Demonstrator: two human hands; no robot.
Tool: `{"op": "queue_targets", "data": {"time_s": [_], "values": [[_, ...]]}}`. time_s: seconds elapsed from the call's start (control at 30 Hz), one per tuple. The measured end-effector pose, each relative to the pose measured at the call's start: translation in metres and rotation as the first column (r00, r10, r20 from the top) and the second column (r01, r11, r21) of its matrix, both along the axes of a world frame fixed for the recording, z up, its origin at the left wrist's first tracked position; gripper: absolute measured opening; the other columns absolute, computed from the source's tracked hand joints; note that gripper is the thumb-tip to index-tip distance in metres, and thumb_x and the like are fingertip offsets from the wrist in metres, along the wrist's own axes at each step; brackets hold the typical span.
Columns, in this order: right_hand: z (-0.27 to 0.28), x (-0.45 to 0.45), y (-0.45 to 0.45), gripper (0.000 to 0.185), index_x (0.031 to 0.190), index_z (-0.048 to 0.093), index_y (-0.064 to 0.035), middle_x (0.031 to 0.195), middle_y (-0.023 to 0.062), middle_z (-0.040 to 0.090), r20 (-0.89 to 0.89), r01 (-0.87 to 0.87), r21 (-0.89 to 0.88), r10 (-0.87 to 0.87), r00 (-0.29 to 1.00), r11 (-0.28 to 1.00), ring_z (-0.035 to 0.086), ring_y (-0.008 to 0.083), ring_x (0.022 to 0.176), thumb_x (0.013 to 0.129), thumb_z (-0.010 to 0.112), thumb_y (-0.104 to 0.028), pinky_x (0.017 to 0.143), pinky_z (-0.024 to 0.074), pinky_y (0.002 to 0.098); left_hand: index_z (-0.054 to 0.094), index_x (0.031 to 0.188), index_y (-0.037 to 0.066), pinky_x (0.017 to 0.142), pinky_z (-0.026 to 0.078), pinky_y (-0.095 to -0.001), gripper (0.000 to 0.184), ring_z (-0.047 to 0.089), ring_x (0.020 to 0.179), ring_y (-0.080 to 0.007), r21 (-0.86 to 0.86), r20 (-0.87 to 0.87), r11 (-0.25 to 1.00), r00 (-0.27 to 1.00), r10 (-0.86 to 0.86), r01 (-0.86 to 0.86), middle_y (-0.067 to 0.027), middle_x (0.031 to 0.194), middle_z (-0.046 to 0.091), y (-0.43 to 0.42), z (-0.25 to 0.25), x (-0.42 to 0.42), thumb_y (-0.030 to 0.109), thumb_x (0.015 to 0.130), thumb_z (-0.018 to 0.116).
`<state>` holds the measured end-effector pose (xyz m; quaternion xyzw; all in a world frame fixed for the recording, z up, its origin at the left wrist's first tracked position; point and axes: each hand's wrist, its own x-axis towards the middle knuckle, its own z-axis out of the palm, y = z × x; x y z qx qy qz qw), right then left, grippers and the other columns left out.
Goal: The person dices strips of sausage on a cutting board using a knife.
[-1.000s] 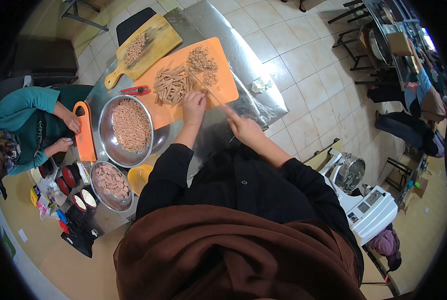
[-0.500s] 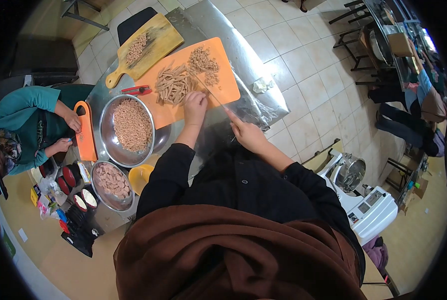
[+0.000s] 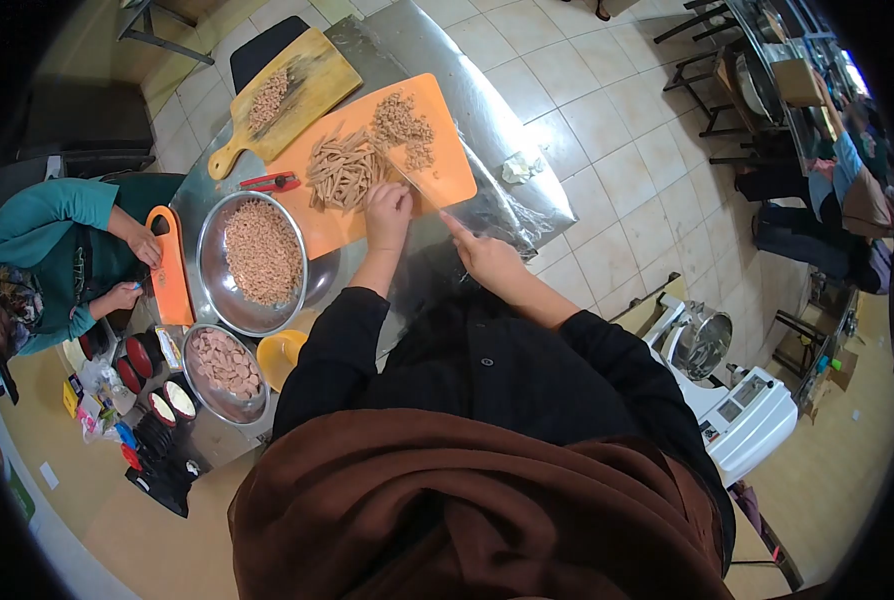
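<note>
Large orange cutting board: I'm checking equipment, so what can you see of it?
The large orange cutting board, apparently plastic with rounded corners, lies flat on the metal table. Brown strips and a pile of chopped pieces sit on it. The left hand is at the strips; the right hand holds a knife across it. Beside it is the wooden board; contact is unclear.

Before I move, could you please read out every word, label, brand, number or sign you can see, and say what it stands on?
No text is legible here.
White machine with a metal bowl: dark panel, markings too small to read.
Small yellow plastic-looking item: too small to read.
Co-worker in teal sleeves: pale marks on the front, too blurred.
</note>
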<state>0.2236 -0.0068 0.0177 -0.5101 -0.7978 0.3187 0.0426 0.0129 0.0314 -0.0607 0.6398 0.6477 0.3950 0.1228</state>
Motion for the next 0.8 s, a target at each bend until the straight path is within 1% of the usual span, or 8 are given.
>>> {"op": "queue_targets", "data": {"time_s": [0.07, 0.13, 0.27, 0.37, 0.47, 0.53, 0.63, 0.8], "values": [[0.001, -0.001, -0.002, 0.057, 0.151, 0.028, -0.0320, 0.063, 0.0211, 0.061, 0.022, -0.002, 0.037, 0.001, 1.000, 0.999, 0.064, 0.0398, 0.058, 0.098, 0.049, -0.027, 0.051, 0.0512, 0.0503, 0.069, 0.084, 0.002, 0.090, 0.048, -0.0416, 0.009, 0.062, 0.096, -0.0313, -0.016, 0.007, 1.000, 1.000, 0.012, -0.012, -0.0110, 0.093, 0.069, -0.001, 0.000, 0.000, 0.006, 0.076, 0.071], [0.007, 0.000, -0.007, 0.059, 0.150, 0.028, -0.0333, 0.067, 0.0212, 0.063, 0.062, 0.020, -0.015, -0.020, 0.998, 1.000, 0.064, 0.0401, 0.058, 0.097, 0.050, -0.026, 0.052, 0.0518, 0.0497, 0.070, 0.084, 0.002, 0.091, 0.047, -0.0412, 0.009, 0.061, 0.098, -0.0303, 0.046, -0.083, 0.999, 0.997, 0.005, -0.001, -0.0099, 0.093, 0.069, -0.002, 0.003, 0.000, 0.007, 0.076, 0.072], [0.003, 0.010, -0.009, 0.059, 0.150, 0.028, -0.0338, 0.069, 0.0223, 0.062, 0.084, 0.014, 0.014, -0.015, 0.996, 1.000, 0.064, 0.0408, 0.059, 0.096, 0.050, -0.025, 0.052, 0.0516, 0.0501, 0.071, 0.087, 0.003, 0.091, 0.047, -0.0404, 0.010, 0.061, 0.098, -0.0296, 0.037, -0.081, 0.999, 0.997, -0.001, 0.004, -0.0091, 0.095, 0.070, -0.001, 0.004, 0.001, 0.008, 0.078, 0.072], [0.003, 0.009, 0.002, 0.059, 0.150, 0.030, -0.0334, 0.070, 0.0224, 0.062, 0.065, 0.053, 0.014, -0.053, 0.996, 0.999, 0.065, 0.0404, 0.061, 0.096, 0.051, -0.024, 0.054, 0.0521, 0.0499, 0.072, 0.090, 0.004, 0.090, 0.047, -0.0392, 0.011, 0.061, 0.098, -0.0288, 0.061, -0.086, 0.998, 0.996, 0.012, -0.007, -0.0086, 0.094, 0.070, -0.001, 0.013, 0.005, 0.010, 0.080, 0.071], [0.009, 0.006, 0.009, 0.058, 0.149, 0.031, -0.0318, 0.070, 0.0231, 0.062, -0.031, 0.074, 0.017, -0.073, 0.997, 0.997, 0.065, 0.0414, 0.064, 0.096, 0.051, -0.024, 0.058, 0.0521, 0.0505, 0.073, 0.093, 0.005, 0.089, 0.047, -0.0384, 0.012, 0.060, 0.097, -0.0283, 0.020, -0.014, 1.000, 1.000, 0.019, -0.019, -0.0084, 0.094, 0.069, 0.000, 0.015, 0.007, 0.010, 0.082, 0.071], [0.017, 0.005, 0.007, 0.057, 0.149, 0.031, -0.0296, 0.071, 0.0242, 0.062, -0.109, 0.084, -0.086, -0.093, 0.990, 0.993, 0.064, 0.0423, 0.065, 0.096, 0.050, -0.024, 0.062, 0.0515, 0.0514, 0.071, 0.090, 0.004, 0.088, 0.048, -0.0381, 0.011, 0.061, 0.096, -0.0290, 0.019, 0.002, 0.999, 1.000, 0.031, -0.031, -0.0092, 0.093, 0.069, -0.001, 0.011, 0.005, 0.010, 0.081, 0.072], [0.034, 0.003, 0.001, 0.055, 0.149, 0.032, -0.0276, 0.072, 0.0244, 0.063, -0.072, 0.059, -0.197, -0.074, 0.995, 0.979, 0.063, 0.0425, 0.065, 0.097, 0.049, -0.025, 0.062, 0.0507, 0.0527, 0.068, 0.086, 0.003, 0.088, 0.048, -0.0393, 0.009, 0.061, 0.095, -0.0301, -0.022, -0.018, 0.998, 0.998, 0.065, -0.066, -0.0101, 0.093, 0.068, -0.001, 0.003, 0.003, 0.008, 0.079, 0.072], [0.019, 0.004, -0.006, 0.054, 0.150, 0.031, -0.0273, 0.071, 0.0228, 0.064, -0.111, 0.041, -0.131, -0.056, 0.992, 0.991, 0.064, 0.0409, 0.065, 0.098, 0.048, -0.026, 0.062, 0.0509, 0.0525, 0.065, 0.081, 0.003, 0.089, 0.047, -0.0405, 0.007, 0.061, 0.095, -0.0309, 0.027, -0.031, 0.999, 0.999, 0.021, -0.020, -0.0110, 0.090, 0.067, -0.002, 0.002, -0.002, 0.004, 0.075, 0.069]]}}
